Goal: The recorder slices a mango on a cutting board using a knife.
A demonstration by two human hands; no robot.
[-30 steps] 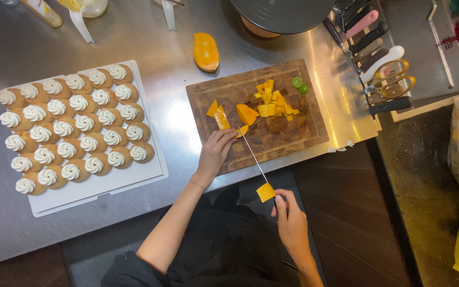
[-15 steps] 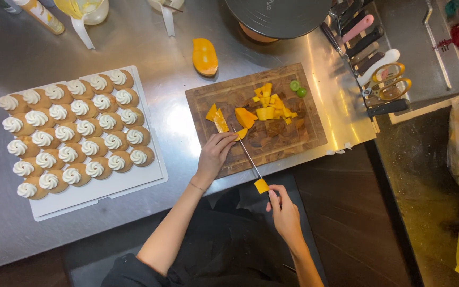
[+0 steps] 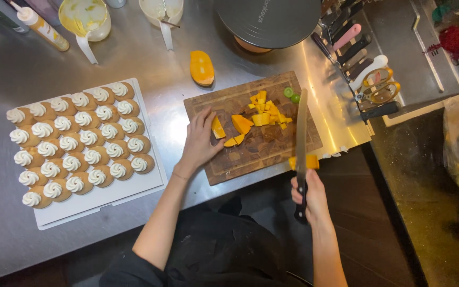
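Already, in the head view, a good share of the cutting looks done: a heap of small orange fruit cubes [image 3: 265, 109] lies toward the far side of the wooden cutting board [image 3: 272, 149], with two green slices [image 3: 291, 94] just beyond it. Left to cut, by the look of it, are the larger orange wedges [image 3: 235, 127] near the board's middle and an orange fruit half [image 3: 202, 68] that lies apart on the steel surface [image 3: 134, 58], off the board. The left hand [image 3: 200, 141] rests on the board, its grip loosely apart, fingertips touching the nearest wedge. The right hand [image 3: 310, 196] has its grip clamped on the dark handle of a long knife [image 3: 301, 133], whose blade points away across the board; a piece of orange fruit [image 3: 304, 161] sits at the blade's heel, over the board's near edge. To the left, a white tray [image 3: 134, 191] carries rows of cream-topped pastries [image 3: 78, 141], all piped and none bearing fruit.
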